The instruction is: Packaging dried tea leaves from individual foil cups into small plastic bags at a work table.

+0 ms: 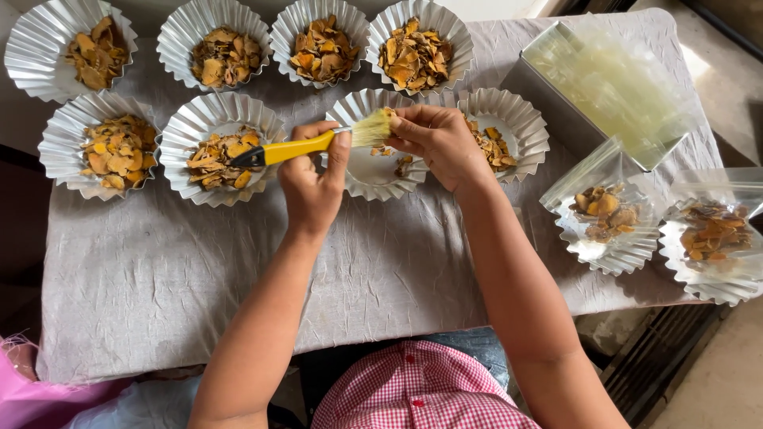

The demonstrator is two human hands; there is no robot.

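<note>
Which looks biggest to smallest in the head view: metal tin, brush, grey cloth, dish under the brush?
1. grey cloth
2. metal tin
3 and 4. dish under the brush and brush: similar span, brush nearer the camera, unranked.

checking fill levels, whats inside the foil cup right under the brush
The foil cup under the brush shows mostly bare bottom with a few dried orange-brown chips. The right hand covers its upper right part.

Bright, even daylight from top right; glare on foil cups (pixel 208 33); soft shadows, sharp centre, slight distortion at pic edges.
</note>
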